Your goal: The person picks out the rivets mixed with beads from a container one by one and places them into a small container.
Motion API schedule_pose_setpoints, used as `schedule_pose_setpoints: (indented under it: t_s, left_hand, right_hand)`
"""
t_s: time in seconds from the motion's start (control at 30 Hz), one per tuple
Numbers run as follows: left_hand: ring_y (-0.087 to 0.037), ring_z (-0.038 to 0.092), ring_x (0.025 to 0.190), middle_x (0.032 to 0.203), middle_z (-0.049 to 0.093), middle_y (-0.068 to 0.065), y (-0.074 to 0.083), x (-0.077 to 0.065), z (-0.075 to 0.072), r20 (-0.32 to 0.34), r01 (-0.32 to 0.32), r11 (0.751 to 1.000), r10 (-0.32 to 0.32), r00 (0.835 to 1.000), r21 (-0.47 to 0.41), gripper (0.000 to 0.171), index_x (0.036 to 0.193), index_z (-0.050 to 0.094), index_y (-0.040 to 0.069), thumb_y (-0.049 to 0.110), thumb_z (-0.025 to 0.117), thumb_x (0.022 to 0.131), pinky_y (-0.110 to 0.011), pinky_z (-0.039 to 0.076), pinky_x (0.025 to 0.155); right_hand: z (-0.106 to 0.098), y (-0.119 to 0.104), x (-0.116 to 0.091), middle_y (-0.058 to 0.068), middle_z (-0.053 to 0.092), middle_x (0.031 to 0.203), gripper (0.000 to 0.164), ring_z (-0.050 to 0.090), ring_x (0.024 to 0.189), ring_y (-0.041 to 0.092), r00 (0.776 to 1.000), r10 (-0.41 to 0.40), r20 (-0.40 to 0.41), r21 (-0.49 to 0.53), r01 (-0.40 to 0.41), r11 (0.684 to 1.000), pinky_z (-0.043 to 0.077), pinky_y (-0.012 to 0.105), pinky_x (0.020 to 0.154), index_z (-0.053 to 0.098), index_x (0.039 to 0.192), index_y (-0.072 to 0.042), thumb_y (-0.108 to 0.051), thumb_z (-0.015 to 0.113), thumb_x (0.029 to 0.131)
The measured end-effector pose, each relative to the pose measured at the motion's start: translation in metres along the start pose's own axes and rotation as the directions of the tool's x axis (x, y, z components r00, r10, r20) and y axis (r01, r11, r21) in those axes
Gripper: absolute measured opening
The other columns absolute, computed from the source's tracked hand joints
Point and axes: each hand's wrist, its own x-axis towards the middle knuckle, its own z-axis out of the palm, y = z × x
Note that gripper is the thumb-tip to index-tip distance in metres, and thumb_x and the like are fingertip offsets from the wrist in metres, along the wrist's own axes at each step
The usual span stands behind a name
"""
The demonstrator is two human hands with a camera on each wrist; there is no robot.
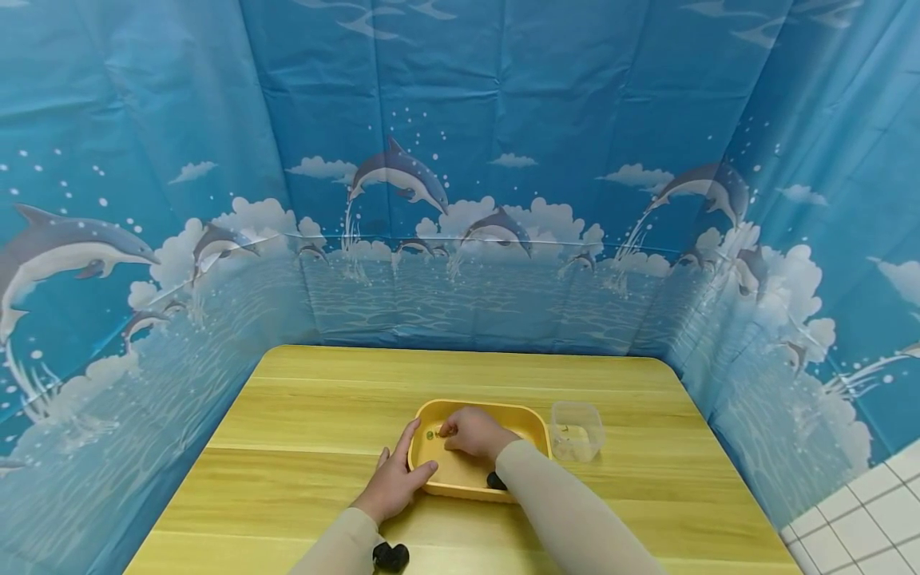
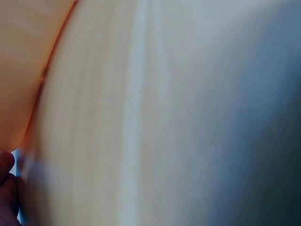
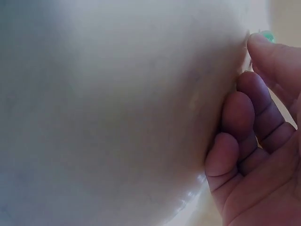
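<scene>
A yellow tray stands on the table. My left hand touches its left end, fingers spread and fairly straight, the thumb over the front left corner. My right hand reaches down into the tray with curled fingers, thumb and forefinger tips close together. Beside those fingertips lies a tiny green piece. A small green bit shows past the thumb in the right wrist view. Whether something sits between the fingertips is hidden. The left wrist view is mostly blurred, with fingers at its lower left.
A clear plastic container stands right of the tray, a small green bit visible in it. The wood-grain table is enclosed behind and at the sides by a blue dolphin-print curtain. Black devices sit at both wrists.
</scene>
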Motion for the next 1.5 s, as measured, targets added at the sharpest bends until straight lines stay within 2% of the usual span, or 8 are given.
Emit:
schedule_pose_setpoints:
  t_s: [0.1,0.23,0.33,0.6,0.9,1.5]
  left_hand:
    - [-0.055,0.0,0.136,0.138,0.048,-0.01,-0.0001,0.0,0.0001,-0.003,0.001,1.0,-0.001,1.0,0.006,0.074,0.141,0.007,0.057,0.057,0.055,0.085,-0.075,0.009,0.099]
    - [-0.055,0.0,0.135,0.139,0.047,-0.011,0.0,0.0,0.0002,-0.004,0.004,1.0,-0.004,1.0,0.008,0.074,0.141,0.007,0.056,0.057,0.056,0.085,-0.075,0.01,0.099]
    - [-0.055,0.0,0.135,0.139,0.047,-0.011,-0.0001,0.0,0.0003,-0.004,0.006,1.0,-0.006,1.0,0.004,0.074,0.141,0.008,0.056,0.057,0.056,0.085,-0.076,0.011,0.098]
    - [-0.056,0.0,0.135,0.142,0.044,-0.012,0.0004,-0.0008,-0.0007,0.007,0.014,1.0,-0.014,1.0,-0.001,0.074,0.142,0.008,0.054,0.057,0.055,0.085,-0.077,0.013,0.096]
    - [-0.055,-0.002,0.136,0.142,0.043,-0.01,0.0003,0.0005,-0.0002,0.009,0.01,1.0,-0.009,1.0,-0.008,0.074,0.141,0.008,0.056,0.057,0.055,0.085,-0.076,0.01,0.098]
    - [-0.056,-0.001,0.135,0.141,0.044,-0.01,-0.0003,0.0009,-0.0002,0.01,0.015,1.0,-0.015,1.0,-0.003,0.074,0.141,0.008,0.056,0.057,0.055,0.085,-0.077,0.011,0.096]
  right_hand:
    - [0.0012,-0.0001,0.0008,-0.015,0.066,0.089,0.012,0.057,0.079,0.003,1.0,-0.015,-0.004,-0.023,0.015,1.0,0.05,0.026,0.073,0.072,0.093,-0.025,-0.026,0.071,0.081]
    - [0.0022,0.0001,0.0014,-0.016,0.062,0.077,0.004,0.053,0.069,0.004,1.0,-0.029,-0.007,-0.041,0.028,0.999,0.046,0.023,0.065,0.07,0.083,-0.023,-0.026,0.071,0.081]
    - [0.003,0.0004,0.0015,-0.016,0.06,0.072,0.005,0.051,0.064,0.005,1.0,-0.028,-0.011,-0.041,0.028,0.999,0.044,0.022,0.062,0.069,0.079,-0.022,-0.026,0.07,0.081]
    - [0.0042,0.0001,0.002,-0.013,0.063,0.081,0.011,0.053,0.07,0.004,0.998,-0.03,-0.047,-0.014,0.029,0.999,0.047,0.024,0.068,0.069,0.089,-0.021,-0.027,0.071,0.08]
    - [0.0024,-0.0004,0.0031,-0.011,0.065,0.084,0.007,0.055,0.074,0.004,0.998,-0.021,-0.053,-0.106,0.016,0.994,0.05,0.024,0.07,0.07,0.088,-0.02,-0.022,0.068,0.082]
    - [0.0002,-0.0021,0.0009,-0.013,0.064,0.081,0.004,0.054,0.071,0.003,0.999,-0.023,-0.038,-0.14,0.017,0.99,0.049,0.023,0.069,0.071,0.086,-0.022,-0.022,0.068,0.083]
